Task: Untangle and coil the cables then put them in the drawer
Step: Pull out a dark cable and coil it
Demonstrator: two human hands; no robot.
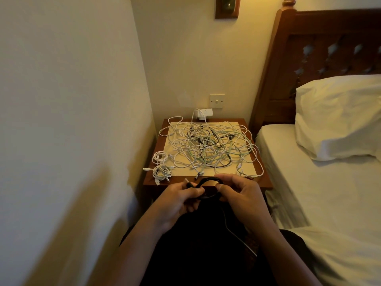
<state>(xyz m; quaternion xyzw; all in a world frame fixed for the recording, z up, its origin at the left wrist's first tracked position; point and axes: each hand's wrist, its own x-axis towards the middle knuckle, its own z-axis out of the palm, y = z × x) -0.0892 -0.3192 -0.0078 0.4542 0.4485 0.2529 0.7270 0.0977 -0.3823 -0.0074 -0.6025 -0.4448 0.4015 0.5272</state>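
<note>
**Barely begun: one black cable in hand, most of the heap to go**

Right now you hold a black cable (208, 180) as a small loop between both hands, just in front of the near edge of the nightstand (266, 182). Your left hand (177, 200) pinches it near one end, with the plug poking up. Your right hand (241, 195) has its fingers curled round the other side of the loop. A thin pale cord (237, 234) trails down below your right hand; whether you grip it too, I cannot tell.

By my reading, two small white coils (161, 171) at the front left corner are finished. The big tangle (210, 145) of white, greenish and black cables covers most of the cream mat (245, 159) and looks unsorted. No drawer is in view, so nothing appears stowed yet.

The dark wooden nightstand sits in a corner between a plain wall on your left and the bed (309, 182) on your right. The bed has a white pillow (338, 116) and a carved headboard (319, 48). A wall switch (216, 101) sits above a white charger (204, 114) at the back. The light is dim and yellow.
</note>
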